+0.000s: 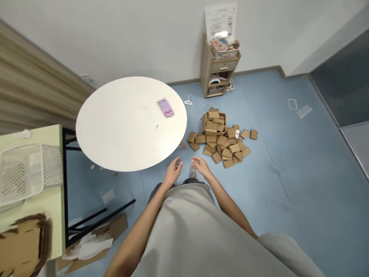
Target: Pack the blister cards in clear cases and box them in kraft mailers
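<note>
Both of my hands hang in the air in front of my body, a small gap apart, with nothing held. My left hand (174,170) is near the front right rim of a white oval table (121,127), its thumb apart from the fingers. Facing it, my right hand (201,166) has loosely curved fingers and hovers above my shoe (194,173). Beyond the right hand, a heap of small brown cardboard boxes (221,144) lies on the floor. A larger open carton (204,123) stands there, filled with more such boxes.
On the oval table lies a blurred purple item (165,107). A wooden cabinet (205,69) stands by the wall, topped by a basket (226,54). At left, a pale green table (43,207) carries white plastic baskets (21,173). A power strip (188,102) and its cable lie on the floor.
</note>
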Motion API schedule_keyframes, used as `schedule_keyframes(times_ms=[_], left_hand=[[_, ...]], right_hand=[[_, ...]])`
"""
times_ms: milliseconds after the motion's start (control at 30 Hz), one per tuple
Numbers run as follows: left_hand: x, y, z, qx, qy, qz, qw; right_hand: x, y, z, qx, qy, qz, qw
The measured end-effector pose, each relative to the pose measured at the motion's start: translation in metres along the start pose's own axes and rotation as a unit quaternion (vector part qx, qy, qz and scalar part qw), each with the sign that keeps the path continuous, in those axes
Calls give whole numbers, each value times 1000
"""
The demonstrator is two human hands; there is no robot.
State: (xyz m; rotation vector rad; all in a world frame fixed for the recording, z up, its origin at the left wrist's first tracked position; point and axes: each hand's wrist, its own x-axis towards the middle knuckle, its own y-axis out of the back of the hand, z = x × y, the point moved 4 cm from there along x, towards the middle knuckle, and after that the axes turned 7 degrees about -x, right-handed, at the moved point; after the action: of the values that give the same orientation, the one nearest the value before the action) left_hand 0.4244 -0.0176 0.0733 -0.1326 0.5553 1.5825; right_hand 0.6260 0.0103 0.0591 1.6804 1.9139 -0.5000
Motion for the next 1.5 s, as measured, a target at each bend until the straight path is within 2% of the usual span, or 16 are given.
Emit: schedule_keyframes(times_ms=[167,300,467,633,767,900,1000,1100,1200,1367,1500], left_hand=[[-16,57,-24,-68,22,95,993],[-28,113,-38,-128,6,150,980],[-48,190,-71,-221,-15,198,955],[-67,252,-120,-284,-12,225,932],[-78,285,-165,-301,-3,247,921],[-79,302,-209,-300,45,242,921],[-75,314,-229,-284,79,231,927],[-71,333,-232,-276,93,233,928],[-70,361,-224,-276,82,244,926],[-83,425,-210,-272,76,287,915],[-94,481,-210,-243,96,353,899]], right_hand=[[14,-58,-28,-69,42,-69,994],[14,-125,-57,-127,82,-121,981],[-9,-210,-80,-220,108,-156,957],[-46,-273,-84,-291,101,-186,933],[-70,-313,-83,-328,81,-164,927],[-84,-347,-93,-378,91,-159,908],[-85,-367,-107,-404,105,-169,893],[-76,-390,-121,-413,109,-181,886],[-57,-420,-129,-403,99,-193,889],[-24,-480,-134,-361,75,-242,897],[3,-521,-143,-333,62,-293,894]])
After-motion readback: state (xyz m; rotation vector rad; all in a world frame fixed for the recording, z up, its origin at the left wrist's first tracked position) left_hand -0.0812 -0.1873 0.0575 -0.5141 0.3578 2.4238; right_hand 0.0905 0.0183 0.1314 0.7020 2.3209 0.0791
